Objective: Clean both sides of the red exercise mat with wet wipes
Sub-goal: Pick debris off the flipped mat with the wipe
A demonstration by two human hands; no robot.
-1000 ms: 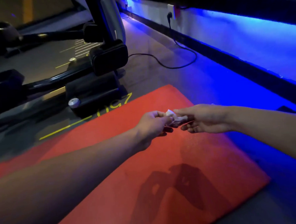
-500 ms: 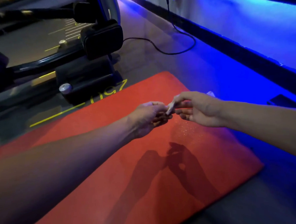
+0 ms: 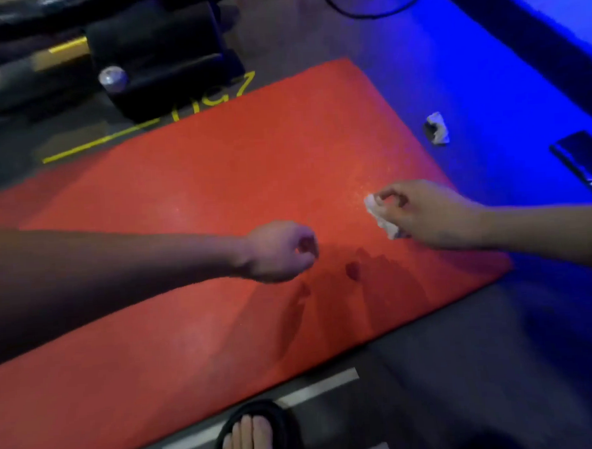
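The red exercise mat lies flat on the dark floor and fills most of the view. My right hand hovers over the mat's right part and pinches a crumpled white wet wipe between thumb and fingers. My left hand hangs over the middle of the mat with its fingers curled in, holding nothing that I can see. The two hands are apart. Their shadows fall on the mat below them.
A black exercise machine stands just beyond the mat's far edge. A crumpled white wipe lies on the floor to the right of the mat, and a dark flat object lies further right. My sandalled foot is at the near edge.
The hands, which met over the wipe, have drawn apart. The right hand has kept the wipe and moved right; the left has let go. The view has tilted down.
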